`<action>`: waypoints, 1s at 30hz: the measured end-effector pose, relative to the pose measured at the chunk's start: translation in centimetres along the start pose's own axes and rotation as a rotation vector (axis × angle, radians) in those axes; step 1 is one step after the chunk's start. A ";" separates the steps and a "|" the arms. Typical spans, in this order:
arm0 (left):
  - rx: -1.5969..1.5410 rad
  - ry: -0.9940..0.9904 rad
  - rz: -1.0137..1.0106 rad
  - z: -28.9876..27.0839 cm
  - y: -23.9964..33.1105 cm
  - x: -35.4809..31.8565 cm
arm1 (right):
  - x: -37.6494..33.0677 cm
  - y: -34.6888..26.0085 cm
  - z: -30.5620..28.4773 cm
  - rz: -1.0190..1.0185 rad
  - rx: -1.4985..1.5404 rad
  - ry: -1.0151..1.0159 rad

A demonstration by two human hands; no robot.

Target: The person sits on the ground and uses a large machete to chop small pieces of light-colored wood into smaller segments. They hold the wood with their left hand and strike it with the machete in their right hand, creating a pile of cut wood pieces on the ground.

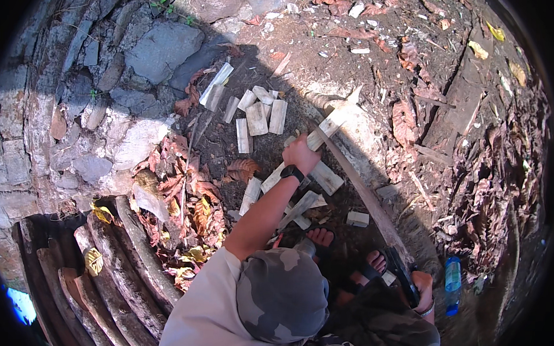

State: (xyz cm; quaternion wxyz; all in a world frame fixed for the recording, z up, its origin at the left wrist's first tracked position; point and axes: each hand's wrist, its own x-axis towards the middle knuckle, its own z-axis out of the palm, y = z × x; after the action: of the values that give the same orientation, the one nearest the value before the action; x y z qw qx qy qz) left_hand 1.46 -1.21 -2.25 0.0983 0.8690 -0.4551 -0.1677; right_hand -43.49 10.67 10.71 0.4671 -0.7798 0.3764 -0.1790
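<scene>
My left hand point(301, 153), with a dark watch on its wrist, is closed on a pale wooden strip point(327, 127), pressing it down on a light wooden block or log point(358, 124). A handsaw point(369, 199) slants across the strip, its narrow end just beyond my left fingers. At lower right my right hand point(423, 290) is wrapped round the saw's dark handle. Several short cut wood pieces point(257, 118) lie in a loose heap beyond my left hand. More pale offcuts point(327, 177) are scattered under my left forearm and near my feet.
A blue plastic bottle point(452, 285) stands or lies beside my right hand. Several dark logs point(121, 262) are stacked at lower left. A stone wall point(116, 137) runs along the left. Dry leaves point(405, 125) cover the dirt ground. My sandalled feet point(321, 237) are close to the saw.
</scene>
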 end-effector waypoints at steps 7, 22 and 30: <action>-0.007 0.008 0.087 0.4 -0.2 -0.3 | 9.3 -1.4 3.6 -0.011 0.232 0.025; -0.005 0.043 0.091 0.5 -0.4 -0.6 | 3.1 -0.2 2.4 0.029 0.020 0.007; -0.042 -0.023 0.041 -0.8 0.2 -0.8 | 8.4 0.5 5.5 -0.089 0.075 0.048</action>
State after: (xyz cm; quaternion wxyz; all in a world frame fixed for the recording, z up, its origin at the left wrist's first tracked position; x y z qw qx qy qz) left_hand 1.17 -0.67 -1.25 0.1148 0.8553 -0.4701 -0.1849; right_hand -34.79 7.47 6.96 0.4785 -0.7731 0.3455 -0.2323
